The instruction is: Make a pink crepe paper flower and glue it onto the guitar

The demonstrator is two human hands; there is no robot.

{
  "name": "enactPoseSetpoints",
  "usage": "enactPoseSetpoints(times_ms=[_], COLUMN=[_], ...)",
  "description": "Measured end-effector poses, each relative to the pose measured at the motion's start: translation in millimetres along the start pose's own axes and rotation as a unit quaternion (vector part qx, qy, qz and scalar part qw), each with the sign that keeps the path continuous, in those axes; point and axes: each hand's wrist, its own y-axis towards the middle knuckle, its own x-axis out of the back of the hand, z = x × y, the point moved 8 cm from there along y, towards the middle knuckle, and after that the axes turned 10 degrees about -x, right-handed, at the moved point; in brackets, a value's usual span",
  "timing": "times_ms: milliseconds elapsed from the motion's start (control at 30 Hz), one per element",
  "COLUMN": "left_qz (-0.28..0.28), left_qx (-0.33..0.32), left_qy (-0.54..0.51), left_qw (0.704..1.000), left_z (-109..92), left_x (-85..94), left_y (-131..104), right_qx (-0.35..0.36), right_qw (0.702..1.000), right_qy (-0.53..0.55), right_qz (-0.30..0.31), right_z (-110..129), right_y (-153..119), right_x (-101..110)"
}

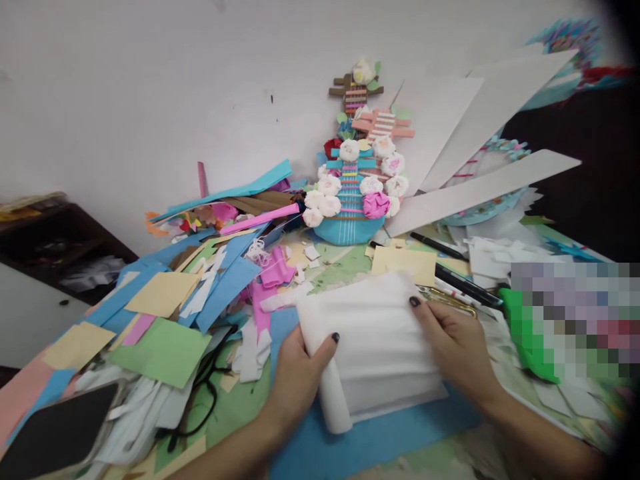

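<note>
By the left hand (296, 373), the white roll (328, 383) is being gripped; by the right hand (460, 343), its loose sheet (380, 347) is being pinched, over blue paper (395, 440). Spreading is apparently being done; even tension is being called for next.

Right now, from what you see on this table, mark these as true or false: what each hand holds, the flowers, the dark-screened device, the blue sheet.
The left hand holds the white roll. True.
The right hand holds a marker. False: it holds the unrolled white sheet.
Every flower is white. False: a bright pink flower is on the blue guitar shape.
The dark-screened device lies at near left. True.
The blue sheet lies beneath the roll. True.
</note>
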Motion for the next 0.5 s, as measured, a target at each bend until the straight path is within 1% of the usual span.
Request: enactPoseSetpoints(times_ms=[133, 233, 333, 500], left_qz=[0.002, 0.02, 0.031, 0.026], left_qx=[-0.027, -0.031, -0.034, -0.042], left_qy=[0.065, 0.067, 0.066, 0.084], left_qw=[0.998, 0.997, 0.997, 0.995], left_z=[-6.5, -7.4, -8.8, -12.6], left_x=[3.0, 1.0, 0.4, 2.7], left_y=[1.4, 0.0, -0.8, 0.2], right_qx=[0.03, 0.037, 0.039, 0.051], right_qw=[0.999, 0.998, 0.998, 0.997], right_qy=[-0.027, -0.034, -0.031, -0.037], right_qz=[-0.034, -0.049, -0.049, -0.055], right_z=[4.0, 4.7, 5.0, 7.6], right_y=[0.1, 0.0, 0.0, 0.9], right_x=[4.0, 7.0, 9.2, 9.7])
